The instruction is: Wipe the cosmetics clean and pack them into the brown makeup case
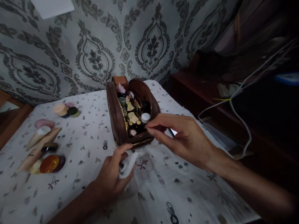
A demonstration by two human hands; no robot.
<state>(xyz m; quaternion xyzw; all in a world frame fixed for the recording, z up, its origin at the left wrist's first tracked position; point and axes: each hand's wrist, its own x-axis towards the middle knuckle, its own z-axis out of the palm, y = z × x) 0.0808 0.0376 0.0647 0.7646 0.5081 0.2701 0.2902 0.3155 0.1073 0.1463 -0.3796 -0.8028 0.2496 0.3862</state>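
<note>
A brown leather toiletry bag (112, 115) stands unzipped on the patterned cloth, packed with small bottles and jars. A white-capped container (145, 118) and some gold-capped bottles (132, 117) show inside it. My left hand (115, 171) is closed around a bunched white cloth (128, 165), its index finger stretched to the zipped front edge of the bag. At the bag's front right rim, my right hand (179, 137) has its thumb and index finger pinched together. What those fingertips hold, if anything, cannot be made out.
On the left lie an amber jar (49, 164), a beige tube (38, 149), a white-capped tube (43, 130) and several small jars (61, 110). White cables (247, 137) hang by dark red furniture (187, 90) on the right. Patterned wallpaper (126, 37) covers the wall behind.
</note>
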